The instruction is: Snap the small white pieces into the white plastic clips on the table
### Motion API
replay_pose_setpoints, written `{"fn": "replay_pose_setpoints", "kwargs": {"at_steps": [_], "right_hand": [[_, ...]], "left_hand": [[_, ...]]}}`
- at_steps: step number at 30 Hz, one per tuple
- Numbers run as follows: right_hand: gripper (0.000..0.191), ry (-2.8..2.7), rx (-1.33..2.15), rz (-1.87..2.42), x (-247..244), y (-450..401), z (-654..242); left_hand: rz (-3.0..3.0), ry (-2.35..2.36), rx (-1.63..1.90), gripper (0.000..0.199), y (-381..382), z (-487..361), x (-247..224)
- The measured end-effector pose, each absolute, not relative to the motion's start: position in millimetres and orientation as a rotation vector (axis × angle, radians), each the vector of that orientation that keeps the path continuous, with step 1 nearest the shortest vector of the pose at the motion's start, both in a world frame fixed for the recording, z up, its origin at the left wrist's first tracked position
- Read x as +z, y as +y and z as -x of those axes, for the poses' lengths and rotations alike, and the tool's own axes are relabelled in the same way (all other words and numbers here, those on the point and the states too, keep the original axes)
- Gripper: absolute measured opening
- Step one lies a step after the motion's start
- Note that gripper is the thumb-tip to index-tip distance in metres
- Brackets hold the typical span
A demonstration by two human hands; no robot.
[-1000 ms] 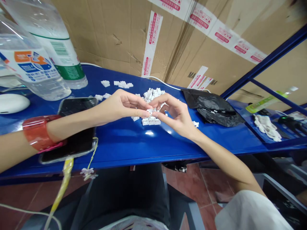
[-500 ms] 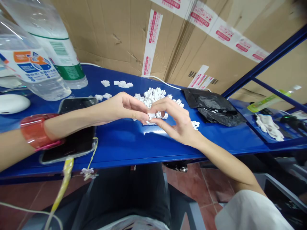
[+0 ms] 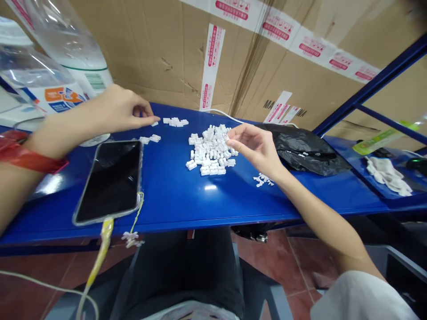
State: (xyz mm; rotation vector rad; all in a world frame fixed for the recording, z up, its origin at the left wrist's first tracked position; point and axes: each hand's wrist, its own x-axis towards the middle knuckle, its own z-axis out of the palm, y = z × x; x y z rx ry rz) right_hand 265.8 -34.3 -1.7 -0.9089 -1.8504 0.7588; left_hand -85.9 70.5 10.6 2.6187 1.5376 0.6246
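Note:
At the far left of the table, my left hand (image 3: 128,106) has its thumb and fingertips closed on a small white plastic piece (image 3: 155,124), low over the blue surface. More such pieces lie close by in a short row (image 3: 175,122) and a small cluster (image 3: 150,139). My right hand (image 3: 256,144) is at the right edge of the big heap of white plastic pieces (image 3: 211,149), thumb and forefinger nearly pinched. Whatever is between those fingertips blends with the heap behind. Below that hand lie several tiny white bits (image 3: 263,179).
A phone (image 3: 111,182) with a yellow-wrapped cable (image 3: 106,238) lies at the left front. Water bottles (image 3: 50,84) stand behind my left forearm. A black plastic bag (image 3: 307,149) is at the right, white gloves (image 3: 388,175) beyond it. Cardboard boxes (image 3: 160,49) line the back.
My hands were together over the heap, fingers meeting at a white piece. My left hand has moved left and back; my right hand has moved slightly right and up.

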Motion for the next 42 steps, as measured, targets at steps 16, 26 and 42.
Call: {"fn": "replay_pose_setpoints", "kwargs": {"at_steps": [16,26,42], "right_hand": [[0.027,-2.191,0.500,1.160,2,-5,-298],[0.015,-2.644,1.012,1.439,52,-44,-332],[0.014,-2.641,0.653,1.495,36,-43,-316]], "left_hand": [[-2.585,1.249,0.370,0.018,83,79,-7],[-2.388,0.981,0.815,0.031,26,32,6],[-2.034,0.774,0.976,0.037,4,10,-1]]}}
